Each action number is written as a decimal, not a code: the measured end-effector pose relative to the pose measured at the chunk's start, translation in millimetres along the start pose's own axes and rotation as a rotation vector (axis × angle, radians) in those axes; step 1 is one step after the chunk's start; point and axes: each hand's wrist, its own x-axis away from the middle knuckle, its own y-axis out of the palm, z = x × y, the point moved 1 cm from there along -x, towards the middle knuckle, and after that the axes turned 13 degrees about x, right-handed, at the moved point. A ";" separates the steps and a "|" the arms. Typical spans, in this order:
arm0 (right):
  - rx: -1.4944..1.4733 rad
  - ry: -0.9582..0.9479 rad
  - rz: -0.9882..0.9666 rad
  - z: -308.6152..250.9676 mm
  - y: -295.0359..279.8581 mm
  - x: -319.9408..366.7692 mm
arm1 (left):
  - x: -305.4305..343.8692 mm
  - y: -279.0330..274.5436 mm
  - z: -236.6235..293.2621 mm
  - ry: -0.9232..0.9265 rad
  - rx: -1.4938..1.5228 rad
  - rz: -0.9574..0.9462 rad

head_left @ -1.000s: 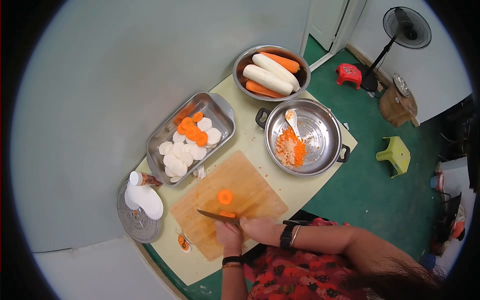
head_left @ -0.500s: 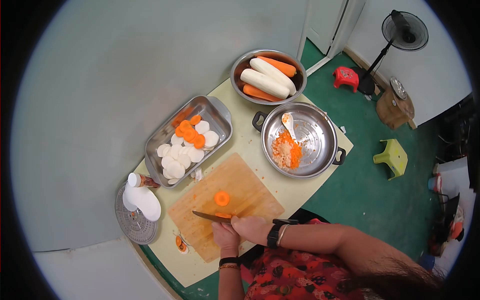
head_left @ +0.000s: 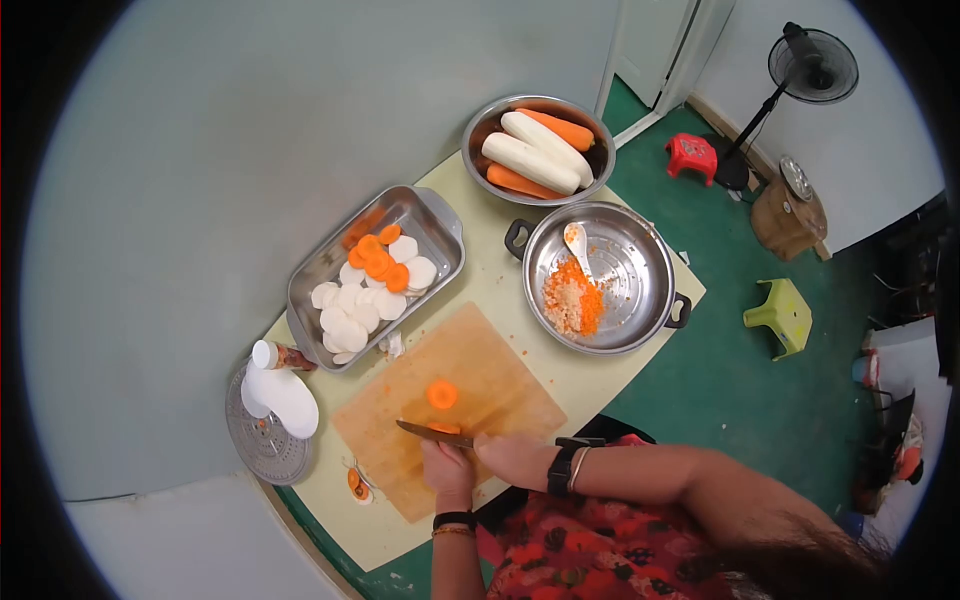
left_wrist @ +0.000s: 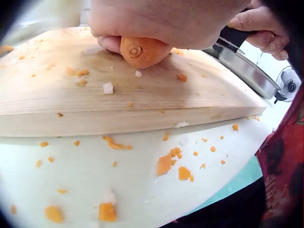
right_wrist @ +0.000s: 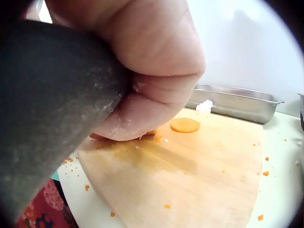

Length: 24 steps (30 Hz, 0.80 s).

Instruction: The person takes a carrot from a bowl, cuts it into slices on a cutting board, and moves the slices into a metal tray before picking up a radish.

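The left hand (head_left: 446, 470) grips a carrot piece on the wooden cutting board (head_left: 480, 350); the stem end of the carrot (left_wrist: 144, 51) shows beneath the palm in the left wrist view. In the right hand (head_left: 510, 458) is the dark handle (right_wrist: 57, 95) of a knife (head_left: 430, 433), its blade lying across the carrot beside the left hand's fingers. One round carrot slice (head_left: 442, 394) lies flat on the board, beyond the blade. Most of the held carrot is hidden by the hand and the knife.
A metal tray (head_left: 452, 250) holds white and orange slices. Behind stands a bowl (head_left: 470, 165) of whole carrots and white radishes. A two-handled pan (head_left: 640, 270) has chopped bits and a spoon. A jar (head_left: 283, 356) and a perforated disc (head_left: 290, 458) are at the left.
Between the earlier frames, the whole scene shifts slightly left in the head view. The knife and both hands stay close to the same place over the carrot; the slice has not moved on the board.
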 end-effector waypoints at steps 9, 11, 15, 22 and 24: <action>0.009 0.098 -0.124 -2.3 4.3 -19.7 | -1.7 0.2 0.0 -0.120 -0.160 -0.036; 0.017 0.077 -0.143 1.2 2.5 -14.9 | -3.0 -0.2 -0.6 -0.073 -0.125 -0.005; 0.050 0.085 -0.168 6.7 6.5 -3.4 | -0.8 5.3 -11.8 -0.059 -0.079 -0.001; -0.031 0.078 -0.085 9.7 19.7 -33.6 | -1.6 2.3 -9.7 -0.061 -0.161 -0.034; 0.005 0.077 -0.091 9.0 29.1 -44.0 | -1.4 1.6 -7.1 -0.059 -0.139 -0.021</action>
